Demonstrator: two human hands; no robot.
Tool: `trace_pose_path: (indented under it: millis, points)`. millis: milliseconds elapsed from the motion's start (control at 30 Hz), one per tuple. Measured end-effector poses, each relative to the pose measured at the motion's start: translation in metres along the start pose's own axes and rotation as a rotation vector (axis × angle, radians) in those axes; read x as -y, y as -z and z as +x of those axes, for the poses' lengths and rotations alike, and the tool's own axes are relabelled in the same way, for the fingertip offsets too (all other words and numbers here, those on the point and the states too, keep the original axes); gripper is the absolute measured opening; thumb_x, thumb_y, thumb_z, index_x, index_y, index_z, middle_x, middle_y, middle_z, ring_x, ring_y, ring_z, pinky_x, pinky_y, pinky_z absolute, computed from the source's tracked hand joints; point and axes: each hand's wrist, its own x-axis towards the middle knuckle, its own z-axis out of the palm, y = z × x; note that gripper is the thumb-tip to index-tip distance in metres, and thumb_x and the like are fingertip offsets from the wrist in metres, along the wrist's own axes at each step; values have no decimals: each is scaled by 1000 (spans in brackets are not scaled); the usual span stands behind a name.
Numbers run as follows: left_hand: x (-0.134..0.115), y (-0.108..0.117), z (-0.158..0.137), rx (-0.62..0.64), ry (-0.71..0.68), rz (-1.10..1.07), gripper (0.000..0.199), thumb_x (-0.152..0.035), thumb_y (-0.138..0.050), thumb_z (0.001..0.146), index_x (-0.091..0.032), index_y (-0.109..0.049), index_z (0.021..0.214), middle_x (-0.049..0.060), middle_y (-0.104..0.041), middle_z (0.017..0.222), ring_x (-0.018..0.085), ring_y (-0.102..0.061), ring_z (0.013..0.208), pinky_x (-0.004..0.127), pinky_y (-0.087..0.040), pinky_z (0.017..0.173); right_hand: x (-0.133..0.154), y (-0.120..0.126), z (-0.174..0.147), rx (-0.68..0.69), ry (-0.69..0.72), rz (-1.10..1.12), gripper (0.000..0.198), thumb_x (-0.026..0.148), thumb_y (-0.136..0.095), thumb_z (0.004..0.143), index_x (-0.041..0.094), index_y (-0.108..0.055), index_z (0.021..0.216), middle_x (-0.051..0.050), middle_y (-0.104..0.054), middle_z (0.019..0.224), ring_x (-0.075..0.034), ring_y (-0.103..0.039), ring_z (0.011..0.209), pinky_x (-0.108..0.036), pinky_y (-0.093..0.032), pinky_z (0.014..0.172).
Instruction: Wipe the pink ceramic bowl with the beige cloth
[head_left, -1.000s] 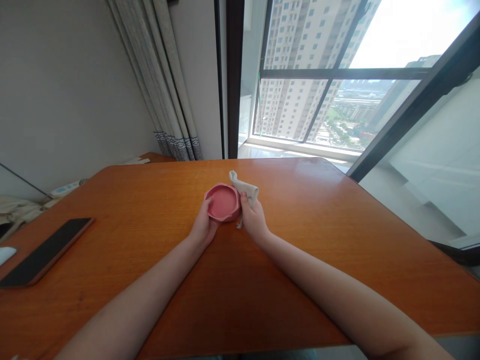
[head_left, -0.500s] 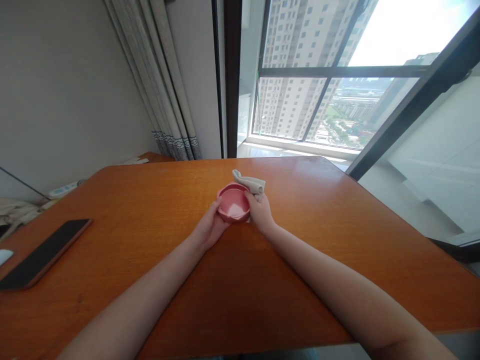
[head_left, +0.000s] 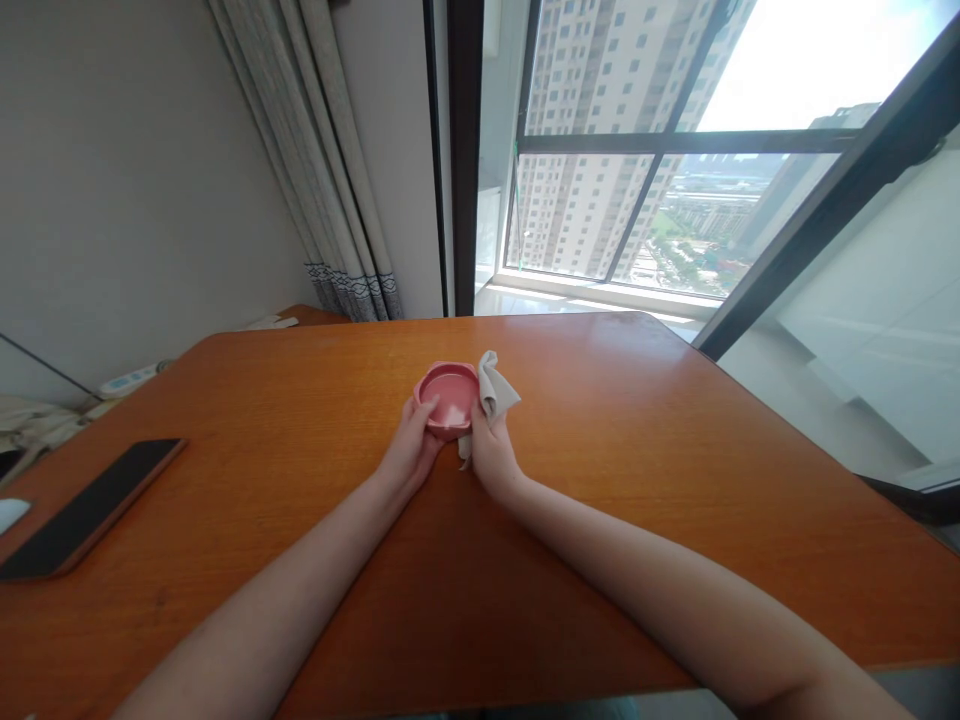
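A small pink bowl (head_left: 450, 392) with a shiny inside is held over the middle of the wooden table, tipped so its inside faces me. My left hand (head_left: 411, 440) grips its left side, thumb over the rim. At the bowl's right edge, my right hand (head_left: 491, 450) is closed on a pale grey cloth (head_left: 496, 388). Part of the cloth sticks up beyond the fingers, and another bit hangs below the bowl. The right fingers behind the bowl and cloth are hidden.
On the wooden table (head_left: 300, 400), a flat black pad (head_left: 90, 510) lies at the left, with part of a white object (head_left: 10, 514) beside it. A power strip (head_left: 131, 380) sits past the left edge. Behind are a curtain (head_left: 330, 200) and a window (head_left: 660, 145).
Both hands and the bowl have shifted slightly left. My right hand has slid down the bowl's right side, and the cloth has swung from behind the rim to stand upright beside it.
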Motion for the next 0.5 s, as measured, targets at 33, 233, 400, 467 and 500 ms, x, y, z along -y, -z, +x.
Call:
trace_pose_path:
  millis: [33,233,400,467,500]
  points:
    - [0,0,-1,10,5,24,38,-23,-66,74,-19,-55,110,7,-64,108,18,-62,97,37,-52,87,2,3,5,-22,19,-10,60,48,-42,88,19,-34,140,-10,-42,141,-23,-40,129,-42,-29,110]
    - [-3,-2,-4,129,127,102,43,-30,-66,75,-23,-55,116,8,-60,119,23,-60,104,41,-54,84,17,30,46,211,116,-26,42,44,-45,87,21,-58,120,-5,-56,129,-22,-48,122,-40,-31,110]
    - [-4,1,2,38,142,7,38,-34,-60,80,-17,-59,114,10,-63,118,24,-59,108,39,-52,90,14,19,30,157,22,-46,46,51,-43,87,25,-53,123,-4,-56,128,-20,-49,121,-41,-34,108]
    - [-3,3,5,18,86,-44,37,-33,-58,82,-15,-59,114,10,-63,118,23,-59,109,39,-50,93,10,9,16,97,-43,-43,52,52,-43,86,23,-46,129,-7,-56,127,-22,-54,115,-42,-42,102]
    - [-3,3,6,32,63,-55,37,-33,-57,82,-15,-58,114,10,-63,118,23,-59,110,39,-50,94,8,5,9,105,-50,-39,55,52,-43,86,22,-42,132,-9,-56,127,-23,-56,112,-42,-44,100]
